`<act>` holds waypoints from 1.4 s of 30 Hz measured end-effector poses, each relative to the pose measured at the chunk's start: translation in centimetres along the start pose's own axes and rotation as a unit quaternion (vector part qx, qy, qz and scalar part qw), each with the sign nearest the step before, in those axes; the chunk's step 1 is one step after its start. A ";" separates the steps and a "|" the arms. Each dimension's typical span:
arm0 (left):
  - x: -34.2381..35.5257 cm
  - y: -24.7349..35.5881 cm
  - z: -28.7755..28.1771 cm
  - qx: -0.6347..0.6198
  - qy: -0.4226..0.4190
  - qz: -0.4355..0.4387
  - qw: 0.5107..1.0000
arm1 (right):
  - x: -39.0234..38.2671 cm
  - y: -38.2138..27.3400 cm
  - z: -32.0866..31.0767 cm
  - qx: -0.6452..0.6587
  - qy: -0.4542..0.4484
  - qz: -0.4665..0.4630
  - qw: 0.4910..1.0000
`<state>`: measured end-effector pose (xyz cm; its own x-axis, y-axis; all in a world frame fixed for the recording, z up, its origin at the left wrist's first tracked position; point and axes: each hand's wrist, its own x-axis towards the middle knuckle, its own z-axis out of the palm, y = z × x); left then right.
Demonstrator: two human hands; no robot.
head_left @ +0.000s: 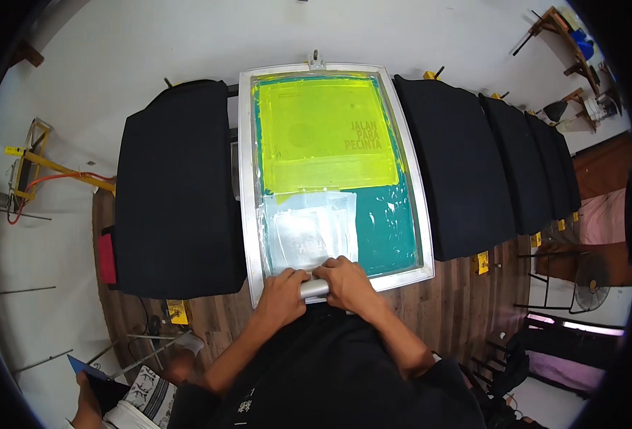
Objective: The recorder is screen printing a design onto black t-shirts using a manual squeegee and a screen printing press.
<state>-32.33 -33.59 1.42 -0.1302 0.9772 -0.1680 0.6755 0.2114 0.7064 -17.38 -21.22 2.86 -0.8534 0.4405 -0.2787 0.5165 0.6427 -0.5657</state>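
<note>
Squeegee: the silver-handled squeegee (pixel 314 288) lies crosswise at the near end of the screen frame, just in front of your body.
Your left hand (pixel 284 294): closed around the handle's left part.
Your right hand (pixel 346 284): closed around its right part, close beside the left; a short length of bare metal shows between them.
Screen frame: the silver screen frame (pixel 428 250) stretches away from you, its far edge at a metal clamp (pixel 316 61).
Mesh: the teal mesh (pixel 384 232) carries a yellow-green area (pixel 316 107) over its far part and a whitish ink patch (pixel 309 218) at the near left, reaching toward your hands.
Boards: a black-covered board (pixel 176 193) stands left of the frame; a row of black-covered boards (pixel 459 171) runs off to your right.
Floor: wood-look planks (pixel 451 282) show below the boards.
Room edge: a fan (pixel 591 286) stands at far right; another person's hand (pixel 83 382) shows at lower left.
</note>
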 end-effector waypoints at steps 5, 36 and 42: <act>6.4 0.0 -1.6 0.004 -0.023 0.006 1.000 | 3.4 2.1 -4.2 -0.061 -0.013 0.025 0.998; 0.6 -1.0 2.6 0.076 0.087 0.028 0.993 | 0.0 0.5 0.8 -0.054 0.066 -0.022 0.996; 1.7 1.4 -1.0 -0.004 -0.046 -0.046 0.998 | -0.1 0.5 -1.8 0.007 -0.011 -0.013 1.000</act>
<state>-32.35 -31.63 2.78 -0.1236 0.9474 -0.2951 0.6581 0.3008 0.6902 -16.92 -19.80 3.96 -0.8676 0.4103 -0.2808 0.4938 0.6450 -0.5832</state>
